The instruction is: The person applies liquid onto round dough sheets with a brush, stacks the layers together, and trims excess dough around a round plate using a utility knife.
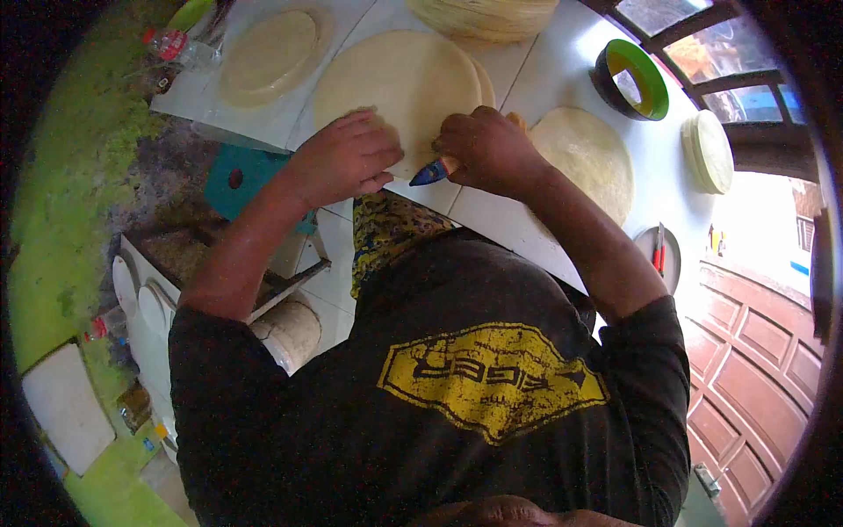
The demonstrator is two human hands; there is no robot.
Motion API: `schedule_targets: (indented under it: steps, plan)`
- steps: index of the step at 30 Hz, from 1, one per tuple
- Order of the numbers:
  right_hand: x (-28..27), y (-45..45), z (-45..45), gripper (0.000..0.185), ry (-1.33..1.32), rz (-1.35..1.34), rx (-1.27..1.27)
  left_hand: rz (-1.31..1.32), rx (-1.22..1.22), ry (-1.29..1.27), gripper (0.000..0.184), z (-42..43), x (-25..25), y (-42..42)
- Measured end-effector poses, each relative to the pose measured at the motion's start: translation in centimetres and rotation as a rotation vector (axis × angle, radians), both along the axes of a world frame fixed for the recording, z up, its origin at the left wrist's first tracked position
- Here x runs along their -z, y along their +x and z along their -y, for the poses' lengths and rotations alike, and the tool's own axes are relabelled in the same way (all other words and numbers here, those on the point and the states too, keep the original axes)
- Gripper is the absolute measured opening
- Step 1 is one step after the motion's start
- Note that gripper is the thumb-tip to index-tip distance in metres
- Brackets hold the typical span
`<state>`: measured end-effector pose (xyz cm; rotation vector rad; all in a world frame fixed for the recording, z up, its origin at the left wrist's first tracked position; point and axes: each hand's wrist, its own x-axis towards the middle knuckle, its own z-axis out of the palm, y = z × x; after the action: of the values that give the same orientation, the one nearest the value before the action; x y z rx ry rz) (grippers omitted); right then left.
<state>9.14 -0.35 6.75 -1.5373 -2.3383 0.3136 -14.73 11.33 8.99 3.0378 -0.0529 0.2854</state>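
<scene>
A large round dough sheet (pixel 395 83) lies on the white tiled table, with another sheet's edge showing under its right side. My left hand (pixel 347 156) rests at the sheet's near left edge, its fingers bent over the dough; whether they pinch it is hard to tell. In my right hand (pixel 492 149) is a brush (pixel 432 171) with dark blue bristles pointing down and left, at the sheet's near right edge. Right of that hand lies a second round sheet (pixel 588 158), partly behind my forearm. A green and black bowl (pixel 654 83) holds yellow liquid.
At the top stands a tall stack of round sheets (pixel 483 16). A smaller stack (pixel 709 151) is at the right edge, and a flat round piece (pixel 270 54) lies at upper left near a plastic bottle (pixel 180 46). A red-handled tool (pixel 659 250) rests on a plate.
</scene>
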Motion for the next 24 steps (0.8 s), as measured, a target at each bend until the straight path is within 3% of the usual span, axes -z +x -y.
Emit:
schedule_targets:
  steps: [8,13,17,24]
  plan:
    - [0.3,-0.1,0.1,0.028,-0.065,0.022,0.033,0.013,0.064,0.054,0.023,-0.6,-0.4,0.5]
    - [0.9,-0.5,0.0,0.028,0.059,-0.049,0.055,0.008,0.092,0.033,0.015,-0.9,-0.1,0.6]
    - [0.5,-0.5,-0.4,0.024,0.028,-0.013,-0.007,0.014,0.071,-0.028,0.017,-1.0,-0.2,0.5]
    - [-0.1,-1.2,-1.3,0.02,-0.117,-0.026,0.11,0.063,0.013,-0.072,0.024,-0.6,0.3,0.3]
